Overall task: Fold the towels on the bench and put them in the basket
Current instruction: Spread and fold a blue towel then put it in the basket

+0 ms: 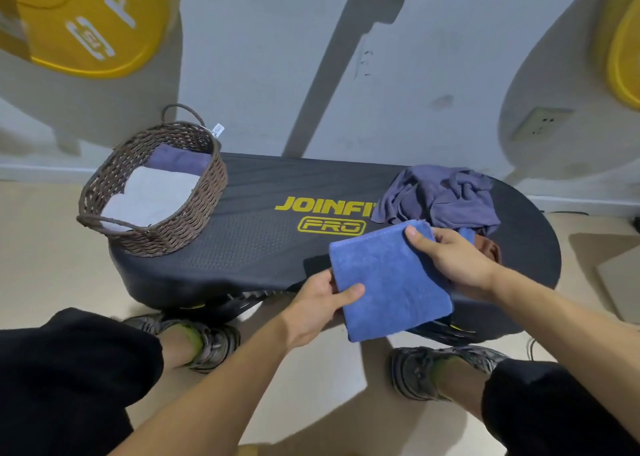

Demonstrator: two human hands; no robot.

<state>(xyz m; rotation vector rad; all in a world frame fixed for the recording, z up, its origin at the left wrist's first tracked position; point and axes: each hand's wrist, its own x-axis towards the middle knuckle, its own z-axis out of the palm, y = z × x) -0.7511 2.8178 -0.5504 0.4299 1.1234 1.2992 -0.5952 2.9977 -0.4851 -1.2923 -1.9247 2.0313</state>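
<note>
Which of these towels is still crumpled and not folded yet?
The greyish-purple towel bunched on the bench's right end. The bright blue towel is folded flat in both hands, and the white towel and purple towel lie folded in the basket.

A gym, by the look of it: yellow weight plates (pixel 86 22) hang on the wall above a black "JOINFIT PRO" step desk (pixel 263 247), beside a rack's shadow.

Bare forearms, no sleeves, no watch or rings visible. Left hand (pixel 318 308) and right hand (pixel 450 259) bare, ungloved. Black shorts (pixel 69 362) on both legs. Grey-brown strapped sandals (pixel 207 343), green lining at the ankle, bare shins.
</note>
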